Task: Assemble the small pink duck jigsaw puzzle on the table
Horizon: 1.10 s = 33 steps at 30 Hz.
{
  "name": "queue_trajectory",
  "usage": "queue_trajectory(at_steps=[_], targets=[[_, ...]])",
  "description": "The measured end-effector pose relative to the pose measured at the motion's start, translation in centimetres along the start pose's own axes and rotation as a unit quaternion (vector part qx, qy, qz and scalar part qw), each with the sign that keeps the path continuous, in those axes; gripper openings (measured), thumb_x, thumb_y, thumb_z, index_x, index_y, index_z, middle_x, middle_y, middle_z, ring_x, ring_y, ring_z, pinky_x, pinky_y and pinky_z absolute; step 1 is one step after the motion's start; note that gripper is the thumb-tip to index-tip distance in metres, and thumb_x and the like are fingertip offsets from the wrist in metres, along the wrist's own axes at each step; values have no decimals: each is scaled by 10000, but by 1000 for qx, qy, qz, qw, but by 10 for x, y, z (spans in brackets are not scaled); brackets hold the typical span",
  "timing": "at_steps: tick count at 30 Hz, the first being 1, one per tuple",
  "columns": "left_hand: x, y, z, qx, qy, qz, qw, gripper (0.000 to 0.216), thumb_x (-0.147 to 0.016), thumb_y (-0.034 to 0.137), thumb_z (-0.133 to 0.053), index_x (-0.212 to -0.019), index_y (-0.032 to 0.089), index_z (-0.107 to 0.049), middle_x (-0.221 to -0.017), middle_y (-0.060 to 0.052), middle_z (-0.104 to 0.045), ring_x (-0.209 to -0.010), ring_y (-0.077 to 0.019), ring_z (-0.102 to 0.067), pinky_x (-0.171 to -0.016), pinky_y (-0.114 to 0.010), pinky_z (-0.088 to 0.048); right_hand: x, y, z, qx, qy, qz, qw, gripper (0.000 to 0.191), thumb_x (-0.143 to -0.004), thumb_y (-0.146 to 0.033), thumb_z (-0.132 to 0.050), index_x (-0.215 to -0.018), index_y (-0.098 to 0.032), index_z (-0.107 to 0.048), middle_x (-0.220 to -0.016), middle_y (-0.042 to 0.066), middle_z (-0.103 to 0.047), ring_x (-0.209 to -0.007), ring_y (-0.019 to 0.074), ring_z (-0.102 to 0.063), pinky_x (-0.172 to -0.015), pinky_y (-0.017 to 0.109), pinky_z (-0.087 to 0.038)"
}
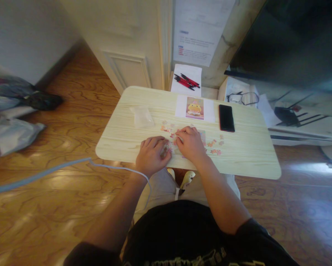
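Note:
Both of my hands rest on a small light-wood table (246, 155), over a partly joined jigsaw puzzle (203, 137). My left hand (152, 155) lies curled on the table with its fingers over some pieces. My right hand (190, 143) presses its fingertips on pieces near the puzzle's left edge. Whether either hand pinches a piece is hidden. Loose puzzle pieces (214, 144) are scattered to the right and others (166, 128) lie just beyond my fingers. A picture card of a yellow cartoon figure (195, 108) lies at the far side of the table.
A black phone (226, 117) lies right of the card, an empty clear plastic bag (142, 116) to its left. Behind the table lie red and black pens (187, 81) on paper and glasses (243, 98). A white cable (57, 168) crosses the wooden floor.

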<state>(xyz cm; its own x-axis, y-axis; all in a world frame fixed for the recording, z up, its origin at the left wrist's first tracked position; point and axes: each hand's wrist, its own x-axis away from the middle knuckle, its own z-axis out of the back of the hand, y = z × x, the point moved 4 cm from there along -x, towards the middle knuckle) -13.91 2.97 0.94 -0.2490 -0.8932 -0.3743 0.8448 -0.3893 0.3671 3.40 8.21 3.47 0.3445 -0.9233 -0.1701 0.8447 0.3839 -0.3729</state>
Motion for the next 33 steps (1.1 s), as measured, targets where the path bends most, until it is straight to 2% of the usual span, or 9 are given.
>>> queue_trajectory(at_steps=[4,8,15,23,26,30,33], targets=[[-1,1,1,2,-9,-1,1000,324,-931,365,-633,-1220,228,-683,-1272,-105,-695,-1188,-315,-612,-1014,-507,-476,-31,-5,-8,17,-14,-11,1000,245,-1013,-308,-578,-1143,-220,-766,-1140,132,-662,-1117,314,-537,-1021,483,-462],[0,1,2,11,-6,-1,1000,340,-923,357,-636,-1236,230,-674,-1264,-111,-694,-1181,-319,-611,-1016,-514,-478,-46,-12,-18,41,-30,-21,999,230,-986,-348,-631,-1124,-224,-767,-1157,144,-653,-1145,340,-522,-992,500,-474],[-2,0,2,8,-16,4,1000,412,-929,384,-628,-1308,223,-643,-1365,-125,-663,-1267,-341,-588,-1071,-536,-459,-43,-14,-19,28,-36,-5,999,172,-958,-297,-662,-1064,-230,-780,-1125,127,-653,-1118,327,-525,-988,484,-473],[-9,-2,0,11,-3,-1,1000,656,-866,378,-688,-1485,244,-516,-1548,-130,-557,-1391,-379,-525,-1142,-575,-415,-28,-14,-15,7,-40,23,999,323,-1004,-245,-566,-1262,-308,-750,-1290,105,-625,-1198,327,-481,-1009,517,-435],[-13,-5,-2,2,-1,1,1000,635,-870,401,-691,-1465,240,-535,-1576,-133,-530,-1400,-390,-517,-1140,-587,-416,-22,-3,-5,-21,-10,17,1000,350,-997,-227,-560,-1291,-290,-739,-1290,105,-629,-1183,317,-500,-1019,508,-447],[-23,-11,-4,-10,-7,13,1000,582,-906,465,-655,-1423,209,-574,-1549,-151,-554,-1400,-388,-516,-1141,-587,-415,-14,29,15,-36,55,-22,998,339,-977,-187,-542,-1226,-238,-765,-1225,111,-660,-1147,318,-532,-1030,509,-467],[-30,-12,-7,-18,-9,16,1000,559,-911,480,-647,-1402,217,-592,-1532,-142,-571,-1398,-389,-514,-1135,-586,-411,-7,52,24,-39,76,-46,995,336,-947,-159,-548,-1186,-227,-775,-1189,109,-674,-1129,319,-549,-1032,513,-481]])
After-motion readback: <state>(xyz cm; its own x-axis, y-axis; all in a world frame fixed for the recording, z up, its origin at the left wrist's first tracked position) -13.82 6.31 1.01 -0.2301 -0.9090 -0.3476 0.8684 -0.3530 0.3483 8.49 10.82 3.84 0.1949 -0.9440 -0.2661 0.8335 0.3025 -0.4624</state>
